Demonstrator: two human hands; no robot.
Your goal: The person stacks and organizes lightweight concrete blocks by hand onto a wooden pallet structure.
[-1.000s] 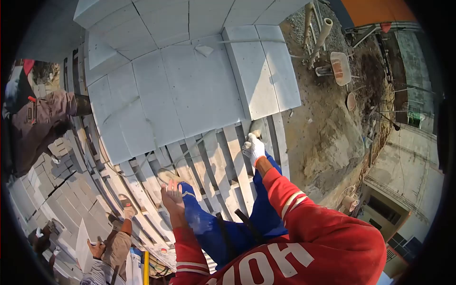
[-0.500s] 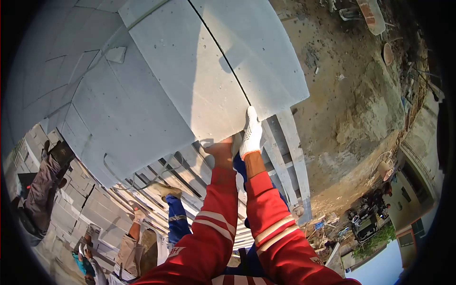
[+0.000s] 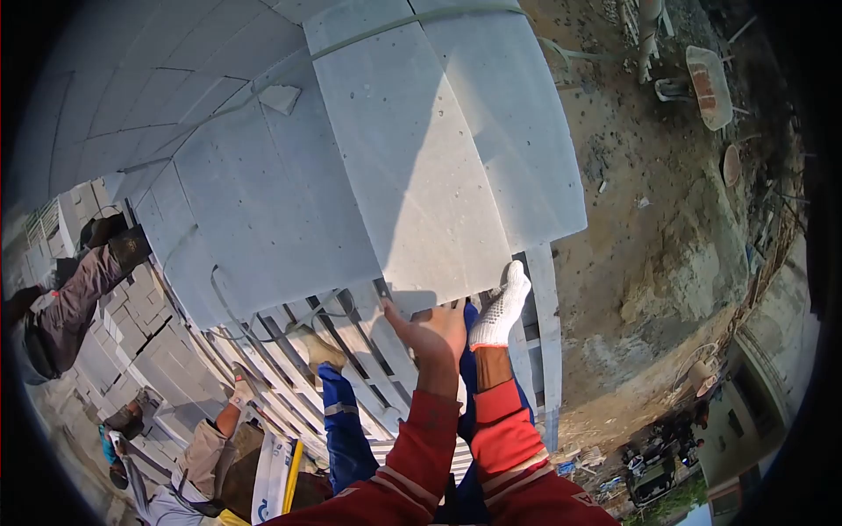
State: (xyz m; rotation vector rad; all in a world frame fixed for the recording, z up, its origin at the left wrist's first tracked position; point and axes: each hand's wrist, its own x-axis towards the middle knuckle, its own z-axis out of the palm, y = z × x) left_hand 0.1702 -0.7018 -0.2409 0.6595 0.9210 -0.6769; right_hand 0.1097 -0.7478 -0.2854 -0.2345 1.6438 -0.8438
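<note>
A long grey block (image 3: pixel 430 167) lies among others on a slatted wooden pallet (image 3: pixel 545 342). My bare left hand (image 3: pixel 431 331) is at the block's near end, its thumb out to the left and its fingertips hidden under the edge. My right hand (image 3: pixel 503 305), in a white dotted glove, grips the near right corner of the same block, thumb pointing up along its side. A neighbouring block (image 3: pixel 517 149) lies to its right. More blocks (image 3: pixel 263 202) stand to its left.
A green strap (image 3: pixel 412 24) crosses the blocks' far part. Co-workers (image 3: pixel 70 307) (image 3: pixel 206 465) are at the left and lower left. Rough dirt ground (image 3: pixel 649 219) stretches at the right, with a wheelbarrow (image 3: pixel 709 88) at the upper right.
The block between my hands has come nearer and sticks out past the block on its right. My left hand shows more of its back. The view has shifted.
</note>
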